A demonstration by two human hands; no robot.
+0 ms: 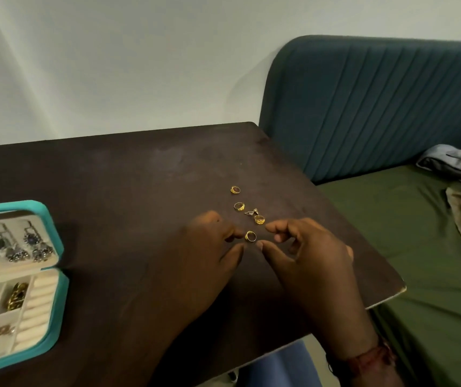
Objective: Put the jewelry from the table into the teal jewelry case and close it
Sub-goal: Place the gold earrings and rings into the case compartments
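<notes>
Dark desk, both hands low over its right half. Gold ring lies on the desk between them, just off the left hand index tip and just beside the right hand thumb. I cannot tell if either tip touches it. Left hand: fingers reach out, apart, gripping nothing. Right hand: fingers loosely curled, thumb and index apart, nothing held. Three more gold rings and a small silver piece sit just beyond the fingertips. Teal jewelry case lies open at the desk's left edge, well apart from the hands, with earrings in its lid and a gold chain in one compartment
</notes>
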